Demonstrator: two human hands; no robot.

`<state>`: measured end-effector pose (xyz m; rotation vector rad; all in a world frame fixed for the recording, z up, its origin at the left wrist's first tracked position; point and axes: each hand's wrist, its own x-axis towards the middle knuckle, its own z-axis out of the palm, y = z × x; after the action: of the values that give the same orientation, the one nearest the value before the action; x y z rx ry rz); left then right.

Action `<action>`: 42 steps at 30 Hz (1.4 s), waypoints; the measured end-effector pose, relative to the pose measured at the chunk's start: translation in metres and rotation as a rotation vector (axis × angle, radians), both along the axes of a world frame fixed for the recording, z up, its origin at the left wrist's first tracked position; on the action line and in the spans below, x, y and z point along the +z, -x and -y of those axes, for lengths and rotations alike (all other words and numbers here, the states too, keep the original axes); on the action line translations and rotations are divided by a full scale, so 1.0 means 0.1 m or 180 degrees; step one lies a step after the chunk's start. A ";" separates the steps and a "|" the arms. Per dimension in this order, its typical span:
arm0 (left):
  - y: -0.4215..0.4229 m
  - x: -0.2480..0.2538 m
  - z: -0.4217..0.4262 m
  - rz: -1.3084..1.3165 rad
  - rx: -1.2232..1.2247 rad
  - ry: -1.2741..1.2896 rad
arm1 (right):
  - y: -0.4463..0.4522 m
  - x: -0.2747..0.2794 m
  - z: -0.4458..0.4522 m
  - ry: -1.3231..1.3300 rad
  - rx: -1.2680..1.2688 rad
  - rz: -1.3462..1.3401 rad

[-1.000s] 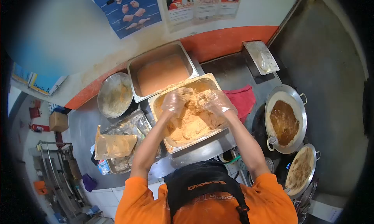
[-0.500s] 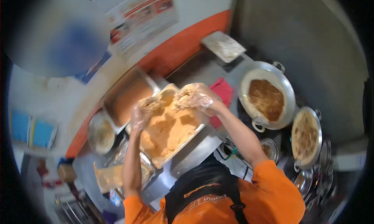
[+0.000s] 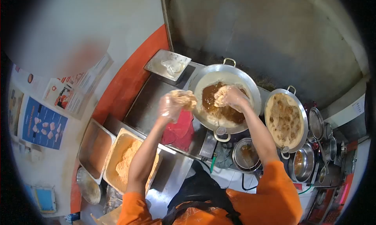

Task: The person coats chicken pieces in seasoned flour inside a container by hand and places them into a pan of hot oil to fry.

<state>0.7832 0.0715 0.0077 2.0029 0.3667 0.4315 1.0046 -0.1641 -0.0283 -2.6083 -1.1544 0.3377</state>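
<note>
In the head view my left hand (image 3: 169, 110), in a clear plastic glove, is closed on a flour-coated chicken piece (image 3: 183, 99) by the left rim of a large wok (image 3: 255, 82). My right hand (image 3: 236, 98), also gloved, grips another flour-coated chicken piece (image 3: 220, 97) above the brown frying oil (image 3: 211, 107) in that wok. Pale foam rings the oil. At lower left, under my left forearm, lies a tray (image 3: 111, 162) of orange-tinted flour (image 3: 127, 158). The forearm hides part of that flour.
To the right, a second wok (image 3: 303, 111) holds browned pieces in foaming oil. A red cloth (image 3: 181, 133) lies left of the first wok. A metal tray (image 3: 150, 62) sits behind, a reddish-brown tray (image 3: 96, 146) at left. A strainer (image 3: 247, 154) stands in front.
Both hands have moved from over the flour tray to the right, carrying the coated chicken pieces. The right one is over the oil wok, the left beside it. The view has turned right.
</note>
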 end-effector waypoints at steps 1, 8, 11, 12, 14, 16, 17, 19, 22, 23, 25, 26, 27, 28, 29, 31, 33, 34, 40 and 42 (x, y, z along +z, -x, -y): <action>-0.23 -0.18 0.08 -0.0083 -0.0094 0.0057 | 0.03 0.07 0.14 -0.0010 -0.0064 -0.0135; -1.06 -1.18 0.64 -0.0622 0.0040 -0.0345 | -0.66 -1.43 0.59 0.0699 -0.0412 0.0683; -0.99 -1.20 0.64 -0.0160 -0.0202 -0.0893 | -0.24 -0.87 0.44 -0.0063 -0.0697 0.0563; -0.79 -0.84 0.65 -0.0436 -0.0110 -0.0944 | -0.05 -0.64 0.26 -0.0709 -0.0860 0.0141; -0.43 -0.58 0.54 -0.0290 0.0046 -0.0324 | 0.37 -0.18 -0.10 -0.1652 -0.0932 -0.0665; 0.04 -0.39 0.40 -0.0069 0.0297 -0.0362 | 0.73 0.15 -0.40 -0.2181 -0.0630 -0.1389; 0.33 -0.25 0.32 0.0201 0.0426 -0.0436 | 1.13 0.42 -0.64 -0.2289 -0.0242 -0.1351; 0.96 0.10 0.15 0.0364 0.0578 -0.0590 | 1.73 0.74 -1.06 -0.2254 0.0249 -0.1335; 2.05 0.24 -0.39 -0.1007 0.0554 -0.0847 | 2.52 0.75 -1.64 -0.1724 0.1319 -0.1954; 2.35 0.23 -0.57 -0.1778 0.0573 -0.1161 | 2.75 0.69 -1.82 -0.1426 0.1812 -0.1720; 2.91 0.03 -0.82 -0.2564 0.0389 -0.1558 | 3.02 -0.01 -2.24 -0.1744 0.3367 -0.0749; 3.12 -0.20 -0.93 -0.2549 0.0217 -0.1661 | 3.31 0.24 -2.33 0.0412 0.2739 -0.1402; 3.30 -0.54 -1.00 -0.2727 -0.0040 -0.1843 | 3.39 -0.31 -2.54 0.0461 0.3452 -0.0677; 3.46 -0.91 -1.07 -0.2899 -0.0300 -0.2032 | 3.49 -0.66 -2.64 0.0761 0.3504 -0.0673; 3.57 -1.09 -1.09 -0.3063 -0.0557 -0.2221 | 3.57 -0.92 -2.72 0.1064 0.3553 -0.0658; 3.64 -1.03 -0.95 -0.3236 -0.0184 -0.1865 | 3.67 -1.29 -2.83 0.1398 0.3542 -0.0634; 3.76 -1.09 -0.94 -0.3396 -0.0160 -0.1896 | 3.62 -1.51 -2.87 0.1437 0.3402 -0.0624; 3.81 -0.94 -0.93 -0.3446 -0.0179 -0.1690 | 3.60 -1.52 -2.86 0.1454 0.3307 -0.0747; 4.28 -0.95 -0.93 -0.2820 -0.0176 -0.1548 | 3.66 -0.70 -2.75 0.1421 0.3758 -0.0431; 4.34 -0.79 -0.81 -0.2900 0.0057 -0.1560 | 3.59 -0.89 -2.76 0.1577 0.3729 -0.1113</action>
<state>0.3490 0.1522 -0.0712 2.5942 0.8985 -0.4703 0.6460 0.1116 -0.1172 -1.7006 -2.5382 1.3533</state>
